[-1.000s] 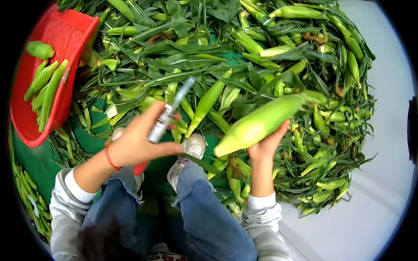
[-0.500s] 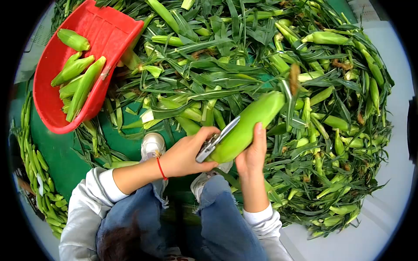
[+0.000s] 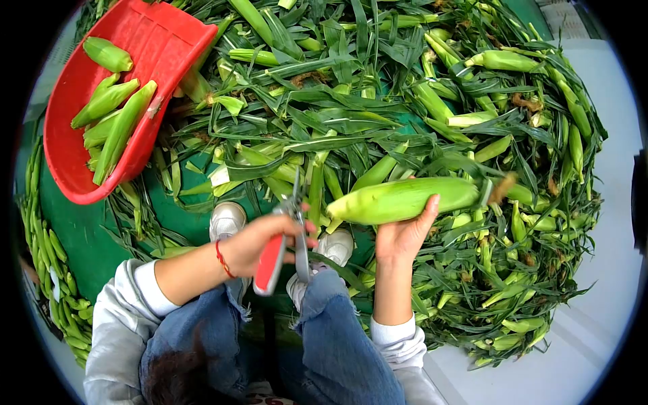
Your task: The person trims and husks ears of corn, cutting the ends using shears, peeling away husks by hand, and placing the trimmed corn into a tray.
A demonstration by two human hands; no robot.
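Note:
My left hand (image 3: 253, 244), with a red cord at the wrist, is closed on a pair of pruning shears (image 3: 270, 264). Their handle is red and grey, and the blades point up and away from me, clear of the corn. A green ear of corn (image 3: 398, 201) in its husk lies across my right hand (image 3: 403, 235), thumb in front and fingers mostly hidden behind. Its pale stem end faces left toward the shears; brown silk and a loose leaf hang at the right tip.
A red plastic scoop (image 3: 177, 32) at upper left holds several husked-on ears (image 3: 125, 131). A large heap of corn and leaves (image 3: 513, 270) covers the middle and right. More ears (image 3: 50, 263) lie piled at the left edge. My shoes (image 3: 228, 219) rest on the green floor.
The shears have come away from the ear's stem end and swung left and down in my left hand. My right hand has turned the ear nearly level and moved it right.

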